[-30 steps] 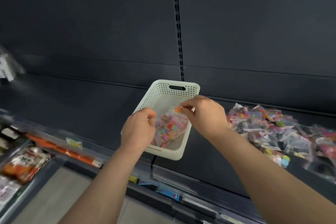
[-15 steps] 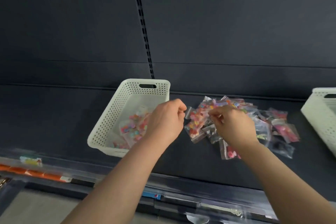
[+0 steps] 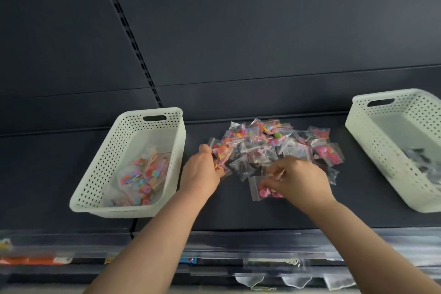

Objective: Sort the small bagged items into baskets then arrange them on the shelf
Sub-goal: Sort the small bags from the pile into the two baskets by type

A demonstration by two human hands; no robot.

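A pile of small clear bags with colourful bits lies on the dark shelf between two white perforated baskets. The left basket holds several bags of multicoloured pieces. The right basket holds a few bags with dark contents. My left hand pinches a bag of orange and pink pieces at the pile's left edge. My right hand rests on the pile's front, fingers closed on a bag with pink pieces.
The shelf's front edge carries a clear price rail with orange and blue labels. A slotted upright runs up the dark back panel behind the left basket. Bare shelf lies left of that basket.
Both hands left the left basket, where a multicoloured bag now lies, and moved right onto the pile. The view swung right, so the second basket shows more fully.
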